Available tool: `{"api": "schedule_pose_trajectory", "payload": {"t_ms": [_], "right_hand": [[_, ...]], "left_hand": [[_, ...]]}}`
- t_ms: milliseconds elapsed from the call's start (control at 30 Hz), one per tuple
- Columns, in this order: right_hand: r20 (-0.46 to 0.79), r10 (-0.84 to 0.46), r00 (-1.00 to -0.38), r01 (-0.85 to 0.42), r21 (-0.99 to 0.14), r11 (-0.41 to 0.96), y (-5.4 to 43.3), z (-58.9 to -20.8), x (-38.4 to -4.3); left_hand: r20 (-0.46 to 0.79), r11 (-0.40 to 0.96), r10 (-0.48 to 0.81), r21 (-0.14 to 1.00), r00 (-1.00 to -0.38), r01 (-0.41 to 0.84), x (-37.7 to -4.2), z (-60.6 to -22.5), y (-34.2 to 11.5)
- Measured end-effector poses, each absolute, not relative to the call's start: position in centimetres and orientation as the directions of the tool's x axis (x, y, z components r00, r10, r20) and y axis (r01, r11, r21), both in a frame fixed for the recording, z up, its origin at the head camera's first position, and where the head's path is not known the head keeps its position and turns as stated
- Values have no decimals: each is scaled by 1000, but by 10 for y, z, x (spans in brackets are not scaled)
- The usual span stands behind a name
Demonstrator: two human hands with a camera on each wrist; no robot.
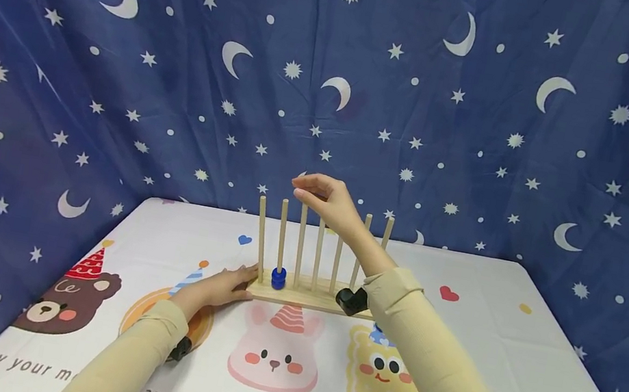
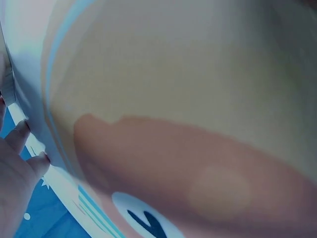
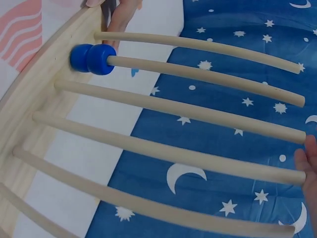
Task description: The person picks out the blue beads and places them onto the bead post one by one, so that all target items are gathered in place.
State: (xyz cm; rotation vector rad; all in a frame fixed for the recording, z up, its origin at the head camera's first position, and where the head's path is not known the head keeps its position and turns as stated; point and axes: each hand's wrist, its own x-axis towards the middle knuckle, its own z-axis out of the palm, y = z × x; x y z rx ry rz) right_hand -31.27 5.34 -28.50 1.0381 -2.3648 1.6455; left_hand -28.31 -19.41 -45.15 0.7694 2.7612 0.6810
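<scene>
A wooden peg rack (image 1: 309,300) stands on the table, with several upright pegs along its base. Two blue beads (image 3: 93,59) sit stacked at the foot of the second peg from the left. My left hand (image 1: 219,287) holds the left end of the base, its thumb toward the front and its fingers toward the back. Above the rack, my right hand (image 1: 326,199) hovers by the tops of the middle pegs, fingers bent forward and thumb below them. Nothing shows between its fingertips. In the right wrist view, only part of this hand appears, beside the peg tips.
A white cloth (image 1: 474,361) printed with cartoon animals and lettering covers the table. Behind it hangs a blue curtain (image 1: 278,114) with moons and stars. A black device (image 1: 352,301) sits under the right wrist, in front of the base.
</scene>
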Motion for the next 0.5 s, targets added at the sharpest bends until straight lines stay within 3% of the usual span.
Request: {"api": "schedule_pose_trajectory", "payload": {"t_ms": [500], "right_hand": [[439,-487,-755,-533,-843,66,79,-295,-281]], "left_hand": [[-51,772,510,468,-859,431,-283,-454,-192]]}}
